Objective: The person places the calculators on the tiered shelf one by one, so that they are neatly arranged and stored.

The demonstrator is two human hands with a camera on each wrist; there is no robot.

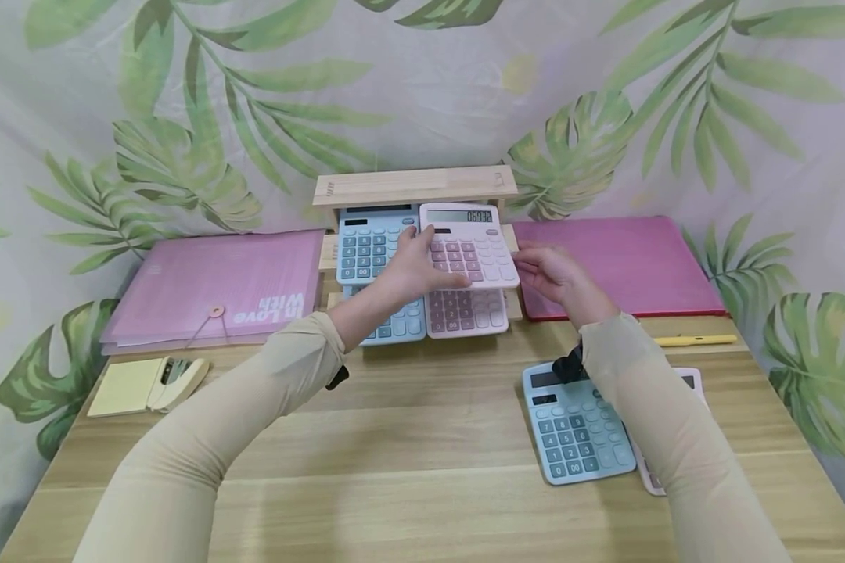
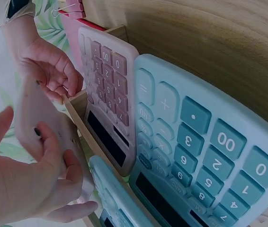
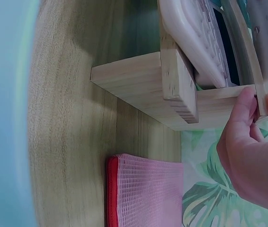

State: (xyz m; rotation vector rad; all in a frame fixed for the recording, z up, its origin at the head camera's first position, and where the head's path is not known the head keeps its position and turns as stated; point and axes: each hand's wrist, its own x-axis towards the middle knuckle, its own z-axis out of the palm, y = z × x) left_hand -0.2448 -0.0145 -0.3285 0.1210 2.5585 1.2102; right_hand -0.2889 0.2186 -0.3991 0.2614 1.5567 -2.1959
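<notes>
A pink-and-white calculator (image 1: 496, 258) leans on the upper tier of a wooden rack (image 1: 415, 185), digits showing on its display. My left hand (image 1: 417, 262) holds it across its left side, thumb along the lower edge and fingers spread over the face. At the rack's right end, my right hand (image 3: 252, 137) pinches the tip of the upper wooden slat (image 3: 247, 42) between thumb and fingers, close beside that calculator. Left of it on the same tier stands a blue calculator (image 1: 355, 250). The tier below bears another blue calculator (image 2: 205, 142) and another pink calculator (image 2: 108, 80).
A blue calculator (image 1: 570, 438) and a pink one (image 1: 653, 477), partly under my right sleeve, lie at the table's right. Pink folders (image 1: 204, 274) flank the rack, the right one (image 1: 605, 266) red-edged. A yellow pen (image 1: 697, 341), sticky notes (image 1: 123, 387) and a cream stapler-like item (image 1: 183, 383) lie nearby.
</notes>
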